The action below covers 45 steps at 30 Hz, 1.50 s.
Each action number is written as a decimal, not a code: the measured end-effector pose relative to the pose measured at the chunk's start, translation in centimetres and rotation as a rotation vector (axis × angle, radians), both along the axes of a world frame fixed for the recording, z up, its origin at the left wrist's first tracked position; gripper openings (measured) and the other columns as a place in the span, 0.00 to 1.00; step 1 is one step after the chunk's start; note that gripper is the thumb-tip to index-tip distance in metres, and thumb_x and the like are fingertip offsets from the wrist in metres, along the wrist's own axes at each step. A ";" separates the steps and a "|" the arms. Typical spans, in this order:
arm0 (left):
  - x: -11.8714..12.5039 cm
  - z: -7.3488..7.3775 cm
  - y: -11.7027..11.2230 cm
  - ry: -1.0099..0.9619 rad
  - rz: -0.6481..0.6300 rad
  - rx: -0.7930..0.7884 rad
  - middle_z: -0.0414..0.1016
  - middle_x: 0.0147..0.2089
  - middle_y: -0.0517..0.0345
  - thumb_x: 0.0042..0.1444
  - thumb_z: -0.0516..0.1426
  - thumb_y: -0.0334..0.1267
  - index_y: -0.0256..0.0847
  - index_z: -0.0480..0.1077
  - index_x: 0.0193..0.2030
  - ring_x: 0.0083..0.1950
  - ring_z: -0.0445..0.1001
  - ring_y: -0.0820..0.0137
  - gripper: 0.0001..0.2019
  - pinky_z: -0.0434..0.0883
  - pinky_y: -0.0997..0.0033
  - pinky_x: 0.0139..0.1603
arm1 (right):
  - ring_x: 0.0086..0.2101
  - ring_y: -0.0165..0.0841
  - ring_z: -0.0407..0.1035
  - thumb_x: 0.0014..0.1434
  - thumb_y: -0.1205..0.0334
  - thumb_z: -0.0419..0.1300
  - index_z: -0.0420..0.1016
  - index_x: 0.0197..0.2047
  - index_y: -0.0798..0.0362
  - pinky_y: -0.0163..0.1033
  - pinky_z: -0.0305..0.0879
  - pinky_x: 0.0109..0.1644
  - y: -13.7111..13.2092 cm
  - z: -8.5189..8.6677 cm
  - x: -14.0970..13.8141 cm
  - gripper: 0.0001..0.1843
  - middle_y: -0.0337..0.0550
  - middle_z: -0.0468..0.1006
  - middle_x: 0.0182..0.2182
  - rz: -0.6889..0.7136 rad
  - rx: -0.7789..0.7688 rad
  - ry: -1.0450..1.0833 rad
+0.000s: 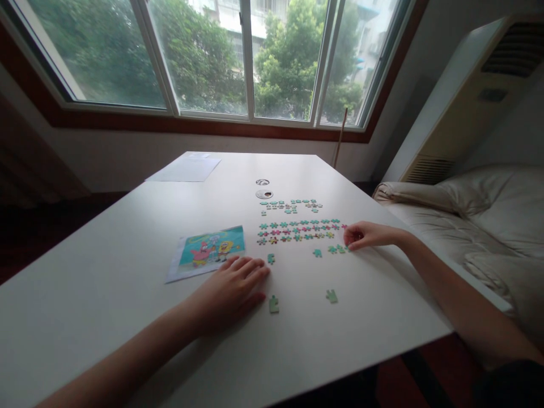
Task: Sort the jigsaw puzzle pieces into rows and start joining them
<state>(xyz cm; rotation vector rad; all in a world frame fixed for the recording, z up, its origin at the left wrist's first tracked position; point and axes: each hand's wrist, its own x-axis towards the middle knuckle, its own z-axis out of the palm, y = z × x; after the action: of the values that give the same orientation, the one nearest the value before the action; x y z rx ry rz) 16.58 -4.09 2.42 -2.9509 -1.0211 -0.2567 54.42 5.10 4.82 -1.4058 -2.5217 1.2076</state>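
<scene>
My left hand (pixel 232 289) lies flat and open on the white table (pixel 127 317), just below a cartoon picture card (pixel 208 251). A green puzzle piece (pixel 274 304) sits beside its fingertips, another (pixel 271 259) just above them. My right hand (pixel 365 235) is pinched closed at the right end of several rows of small puzzle pieces (pixel 297 230); what it pinches is too small to name. More loose pieces (pixel 335 249) lie just under that hand, and one (pixel 332 296) lies nearer the table's front.
A smaller cluster of pieces (pixel 291 205) and two round lids (pixel 263 188) sit farther back. A sheet of paper (pixel 185 168) lies at the far left. A bed with pale bedding (pixel 480 221) stands right of the table; a window spans the far wall.
</scene>
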 end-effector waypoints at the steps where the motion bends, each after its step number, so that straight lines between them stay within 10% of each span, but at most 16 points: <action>1: 0.0 0.0 0.0 0.001 0.000 0.001 0.64 0.54 0.50 0.59 0.47 0.41 0.42 0.58 0.54 0.52 0.62 0.59 0.17 0.58 0.55 0.53 | 0.27 0.28 0.59 0.46 0.49 0.60 0.71 0.32 0.57 0.33 0.54 0.29 0.0 0.0 0.0 0.19 0.38 0.67 0.25 0.003 0.002 -0.005; 12: 0.0 0.0 0.1 -0.007 0.009 -0.008 0.64 0.54 0.52 0.58 0.47 0.41 0.43 0.58 0.54 0.52 0.62 0.59 0.17 0.59 0.55 0.52 | 0.29 0.30 0.63 0.51 0.47 0.53 0.71 0.37 0.58 0.34 0.58 0.32 1.9 -0.3 0.6 0.22 0.43 0.71 0.28 -0.127 0.274 0.050; 28: 0.0 0.2 -0.2 0.015 0.008 0.004 0.64 0.54 0.51 0.59 0.47 0.40 0.41 0.58 0.54 0.52 0.62 0.60 0.17 0.58 0.56 0.53 | 0.31 0.30 0.68 0.53 0.63 0.54 0.73 0.45 0.52 0.32 0.59 0.37 9.4 -2.0 -9.5 0.16 0.41 0.76 0.33 -0.077 0.680 -0.143; 45: -0.1 0.1 -0.3 0.010 0.013 0.016 0.64 0.54 0.52 0.59 0.47 0.40 0.41 0.58 0.54 0.52 0.62 0.60 0.17 0.58 0.56 0.53 | 0.29 0.28 0.67 0.42 0.58 0.64 0.75 0.38 0.53 0.30 0.59 0.30 12.1 -1.8 -11.0 0.17 0.40 0.75 0.31 -0.112 0.427 -0.135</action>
<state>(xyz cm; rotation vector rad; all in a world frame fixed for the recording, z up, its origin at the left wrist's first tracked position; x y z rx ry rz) 16.48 -4.35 2.47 -2.9270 -1.0325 -0.2490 43.41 17.20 3.04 -1.5257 -2.5339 0.5261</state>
